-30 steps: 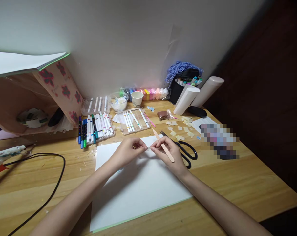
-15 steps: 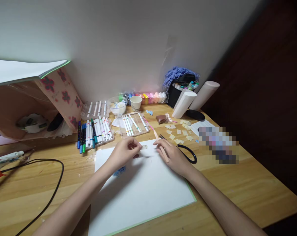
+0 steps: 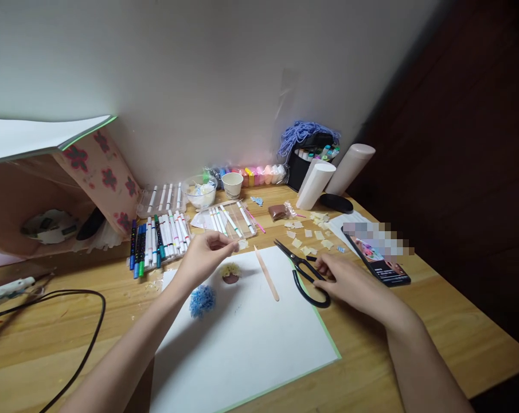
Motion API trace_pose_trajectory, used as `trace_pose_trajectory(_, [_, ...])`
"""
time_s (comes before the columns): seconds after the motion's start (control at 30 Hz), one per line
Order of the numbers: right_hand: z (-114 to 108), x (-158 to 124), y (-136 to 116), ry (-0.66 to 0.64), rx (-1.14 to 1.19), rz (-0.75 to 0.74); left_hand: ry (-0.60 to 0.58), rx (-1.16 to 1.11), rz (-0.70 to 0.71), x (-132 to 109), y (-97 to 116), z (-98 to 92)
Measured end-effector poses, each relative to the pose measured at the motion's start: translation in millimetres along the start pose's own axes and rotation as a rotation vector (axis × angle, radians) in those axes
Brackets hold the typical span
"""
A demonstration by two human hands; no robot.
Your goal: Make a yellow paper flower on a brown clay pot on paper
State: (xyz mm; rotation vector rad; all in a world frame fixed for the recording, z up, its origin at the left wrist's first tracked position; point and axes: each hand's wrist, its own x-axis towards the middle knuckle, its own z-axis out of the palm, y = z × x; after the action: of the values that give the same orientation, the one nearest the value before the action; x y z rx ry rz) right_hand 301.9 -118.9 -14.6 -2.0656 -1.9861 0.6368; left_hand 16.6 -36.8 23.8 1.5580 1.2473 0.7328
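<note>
My left hand (image 3: 207, 255) is over the upper left of the white sheet (image 3: 259, 344), its thumb and fingertips pinched on a small pale yellow piece (image 3: 242, 244). Below it on the sheet lie a round brown and yellow piece (image 3: 230, 274) and a fluffy blue ball (image 3: 202, 301). A wooden stick (image 3: 266, 274) rests on the sheet to the right. My right hand (image 3: 343, 281) has its fingers closed at the handles of the black scissors (image 3: 303, 264), which lie across the sheet's right edge.
Pale square pieces (image 3: 308, 234) are scattered behind the scissors. A phone (image 3: 377, 258) lies at the right. Marker trays (image 3: 231, 221), a bowl (image 3: 200, 192) and a paper cup (image 3: 232, 185) stand behind the sheet. A cable (image 3: 100, 315) curves at the left.
My right hand has let go of the wooden stick, which now lies on the sheet, and has moved right to the scissors. My left hand has shifted slightly left, and the round piece is uncovered.
</note>
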Motion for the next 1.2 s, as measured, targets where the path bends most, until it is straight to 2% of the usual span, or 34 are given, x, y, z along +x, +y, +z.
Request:
trace_pose_trajectory(0.2, [22, 6, -20, 0.093, -0.132, 0.083, 0.003, -0.070, 0.059, 18, 14, 12.0])
trace_pose_trajectory(0.3, [19, 10, -25, 0.106, 0.004, 0.106, 0.019, -0.103, 0.069, 23, 19, 19.7])
trace_pose_trajectory(0.37, [14, 11, -25, 0.159, 0.221, 0.104, 0.023, -0.113, 0.077, 23, 23, 24.5])
trace_pose_trajectory(0.43, [12, 12, -26, 0.168, 0.541, 0.087, 0.018, -0.112, 0.082, 23, 27, 28.1])
trace_pose_trajectory(0.5, [13, 11, -31, 0.053, 0.921, 0.018, 0.024, -0.107, 0.085, 22, 32, 30.5])
trace_pose_trajectory(0.57, [18, 9, -39, -0.145, 1.243, -0.071, 0.034, -0.106, 0.090, 22, 35, 31.8])
trace_pose_trajectory(0.63, [25, 7, -46, -0.298, 1.418, -0.106, 0.036, -0.118, 0.104, 23, 36, 32.8])
trace_pose_trajectory(0.73, [36, 5, -49, -0.396, 1.432, -0.096, 0.029, -0.124, 0.118, 25, 37, 34.9])
trace_pose_trajectory(0.87, [48, 1, -47, -0.416, 1.305, -0.163, -0.009, -0.127, 0.101, 24, 36, 40.3])
trace_pose_trajectory(1.03, [57, -5, -50, -0.362, 1.290, -0.171, -0.049, -0.124, 0.075, 21, 36, 49.1])
trace_pose_trajectory(1.2, [65, -2, -51, -0.249, 1.295, -0.173, -0.048, -0.101, 0.074, 21, 36, 53.1])
